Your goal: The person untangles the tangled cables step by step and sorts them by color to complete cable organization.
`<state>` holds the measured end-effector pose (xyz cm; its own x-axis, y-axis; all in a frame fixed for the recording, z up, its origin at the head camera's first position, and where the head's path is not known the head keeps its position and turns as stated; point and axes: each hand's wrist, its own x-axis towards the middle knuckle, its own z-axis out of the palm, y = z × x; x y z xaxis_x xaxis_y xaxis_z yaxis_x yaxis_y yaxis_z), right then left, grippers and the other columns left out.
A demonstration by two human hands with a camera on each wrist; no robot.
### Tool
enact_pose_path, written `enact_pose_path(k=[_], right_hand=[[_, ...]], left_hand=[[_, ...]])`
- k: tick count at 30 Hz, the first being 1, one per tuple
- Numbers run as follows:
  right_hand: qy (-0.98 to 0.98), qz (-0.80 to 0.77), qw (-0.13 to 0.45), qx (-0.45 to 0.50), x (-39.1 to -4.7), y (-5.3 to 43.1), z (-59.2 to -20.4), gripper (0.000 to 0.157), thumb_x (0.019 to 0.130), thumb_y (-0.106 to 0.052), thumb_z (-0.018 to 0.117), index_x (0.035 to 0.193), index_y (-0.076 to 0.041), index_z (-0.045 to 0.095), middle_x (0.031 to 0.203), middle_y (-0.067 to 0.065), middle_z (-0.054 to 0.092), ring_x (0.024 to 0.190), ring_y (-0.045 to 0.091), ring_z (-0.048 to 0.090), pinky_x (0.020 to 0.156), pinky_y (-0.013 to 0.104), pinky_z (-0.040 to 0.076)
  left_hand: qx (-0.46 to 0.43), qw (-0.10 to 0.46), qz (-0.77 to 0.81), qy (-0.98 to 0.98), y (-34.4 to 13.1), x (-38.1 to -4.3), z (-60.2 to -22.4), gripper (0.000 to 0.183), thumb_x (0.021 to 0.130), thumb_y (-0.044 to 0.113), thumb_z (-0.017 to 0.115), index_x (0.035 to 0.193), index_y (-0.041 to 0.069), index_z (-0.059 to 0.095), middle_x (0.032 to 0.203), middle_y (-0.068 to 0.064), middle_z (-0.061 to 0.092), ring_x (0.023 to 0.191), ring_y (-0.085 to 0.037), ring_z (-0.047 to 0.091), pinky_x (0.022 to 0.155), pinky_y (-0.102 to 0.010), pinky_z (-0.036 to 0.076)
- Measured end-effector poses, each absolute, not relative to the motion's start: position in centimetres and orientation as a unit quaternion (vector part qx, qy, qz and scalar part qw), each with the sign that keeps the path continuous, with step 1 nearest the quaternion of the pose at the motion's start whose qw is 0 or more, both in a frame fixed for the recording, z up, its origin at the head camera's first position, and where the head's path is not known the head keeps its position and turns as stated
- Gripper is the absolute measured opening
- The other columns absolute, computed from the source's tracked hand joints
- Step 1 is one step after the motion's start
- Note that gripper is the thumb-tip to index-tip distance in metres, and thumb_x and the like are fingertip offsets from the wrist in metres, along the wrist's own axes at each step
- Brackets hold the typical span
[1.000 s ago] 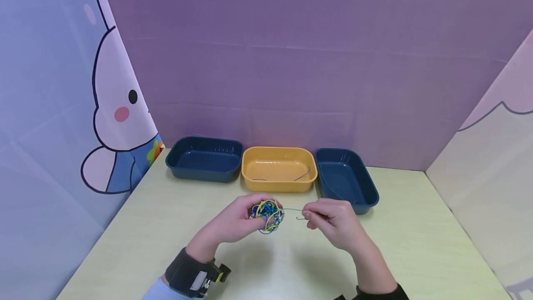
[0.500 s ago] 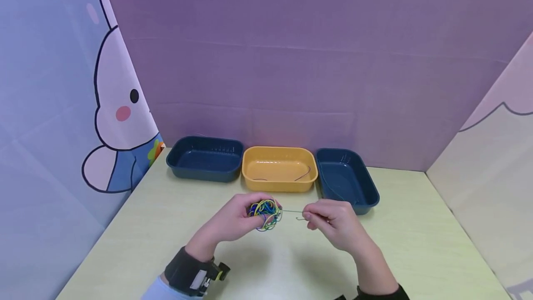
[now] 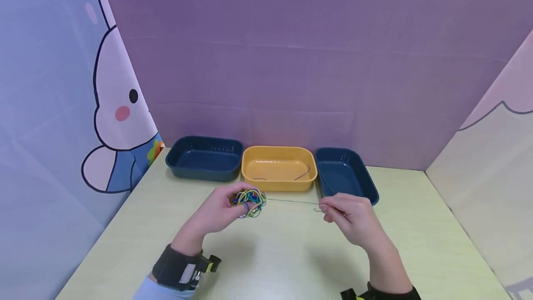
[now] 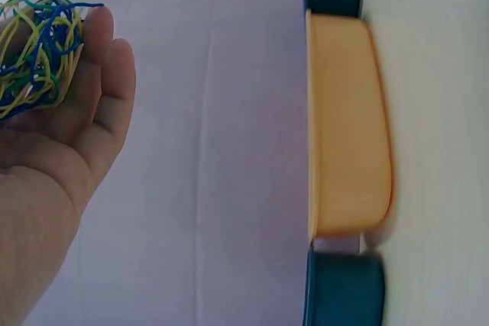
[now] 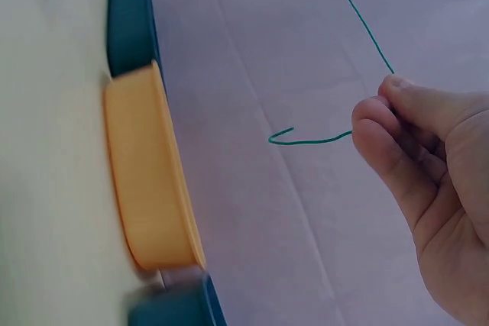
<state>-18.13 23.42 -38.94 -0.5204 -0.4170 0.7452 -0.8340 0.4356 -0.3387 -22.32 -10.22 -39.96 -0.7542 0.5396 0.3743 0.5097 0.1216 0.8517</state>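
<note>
My left hand grips a tangled ball of thin cords in yellow, blue and green, raised above the table. In the left wrist view the tangle lies between the thumb side and the fingers. A green cord runs straight from the tangle to my right hand. Thumb and forefinger of the right hand pinch it, and its bent loose end sticks out past the fingers.
Along the table's back stand a blue tray at left, a yellow tray in the middle and a blue tray at right. A few dark cord pieces lie in the yellow one. Purple cloth hangs behind.
The hands have moved apart: the left one leftward and slightly up with the tangle, the right one to the right. The stretch of green cord between them is longer.
</note>
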Motion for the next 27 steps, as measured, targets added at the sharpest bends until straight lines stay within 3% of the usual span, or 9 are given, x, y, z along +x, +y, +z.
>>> enact_pose_path(k=[2,10,20,27], right_hand=[[-0.797,0.358,0.313,0.373,-17.6,24.1,-38.1,0.029,0.069,0.020,0.070,0.089,-0.002,0.072,0.073,0.001,0.066,0.057,0.010,0.061,0.053,0.016,0.052],[-0.839,0.354,0.320,0.262,-17.1,27.0,-37.5,0.019,0.073,0.014,0.073,0.083,-0.002,0.072,0.066,0.003,0.065,0.055,0.011,0.062,0.050,0.013,0.049],[-0.842,0.392,0.299,0.219,-16.8,26.2,-36.9,0.016,0.075,0.013,0.072,0.083,-0.001,0.072,0.079,0.008,0.064,0.058,0.015,0.058,0.049,0.012,0.046],[-0.851,0.386,0.284,0.215,-18.4,27.5,-39.2,0.016,0.079,0.005,0.074,0.086,-0.009,0.073,0.075,-0.003,0.064,0.058,0.010,0.059,0.048,0.014,0.049]], left_hand=[[0.322,-0.009,0.566,0.759,-11.5,-22.6,-39.8,0.031,0.089,-0.002,0.059,0.113,0.017,0.063,0.105,-0.004,0.064,0.086,-0.021,0.061,0.065,-0.035,0.058],[0.250,-0.090,0.572,0.776,-14.6,-23.2,-39.1,0.039,0.089,-0.001,0.061,0.121,0.019,0.062,0.118,-0.002,0.060,0.100,-0.021,0.057,0.076,-0.034,0.056],[0.258,-0.079,0.565,0.779,-13.9,-23.2,-39.6,0.038,0.087,-0.002,0.062,0.118,0.021,0.062,0.113,-0.001,0.061,0.095,-0.020,0.059,0.071,-0.034,0.057],[0.268,-0.065,0.568,0.776,-13.4,-23.1,-39.6,0.037,0.087,-0.003,0.061,0.118,0.016,0.062,0.113,-0.005,0.062,0.094,-0.022,0.060,0.071,-0.033,0.058]])
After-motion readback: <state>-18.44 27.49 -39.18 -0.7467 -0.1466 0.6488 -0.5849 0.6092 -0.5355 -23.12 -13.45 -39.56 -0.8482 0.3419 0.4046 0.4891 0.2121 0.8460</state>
